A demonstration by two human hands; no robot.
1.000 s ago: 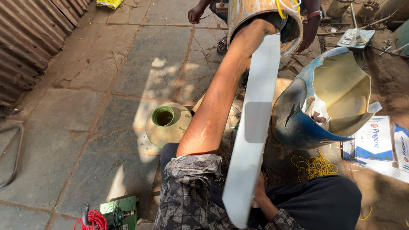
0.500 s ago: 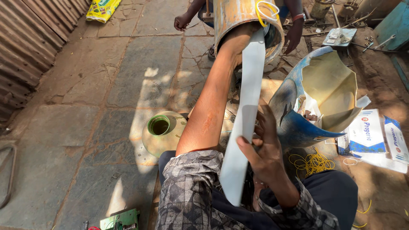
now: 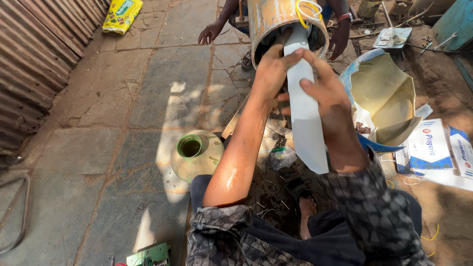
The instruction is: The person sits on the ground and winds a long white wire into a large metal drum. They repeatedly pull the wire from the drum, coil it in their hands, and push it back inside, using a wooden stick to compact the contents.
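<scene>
A long white sheet strip (image 3: 305, 128) runs from my lap up into the mouth of a rusty metal cylinder (image 3: 268, 17). My left hand (image 3: 271, 69) grips the strip's upper part at the cylinder's rim, the forearm bare. My right hand (image 3: 322, 86) pinches the strip's right edge just below, the wrist in a patterned sleeve. A yellow wire loop (image 3: 308, 7) hangs at the cylinder's mouth. Another person sits behind the cylinder, with one hand (image 3: 209, 32) on the ground and the other hand (image 3: 340, 42) beside the cylinder.
A domed metal cover with a green-rimmed hole (image 3: 197, 155) lies on the stone floor at my left. A curled blue and cream sheet (image 3: 384, 93) and white cartons (image 3: 436, 145) are on the right. A corrugated wall (image 3: 34, 59) stands at left, and a green circuit board (image 3: 150, 255) lies near my knee.
My left arm has drawn back out of the cylinder to its rim. My right hand has risen from my lap and taken the strip higher up. The view has shifted forward.
</scene>
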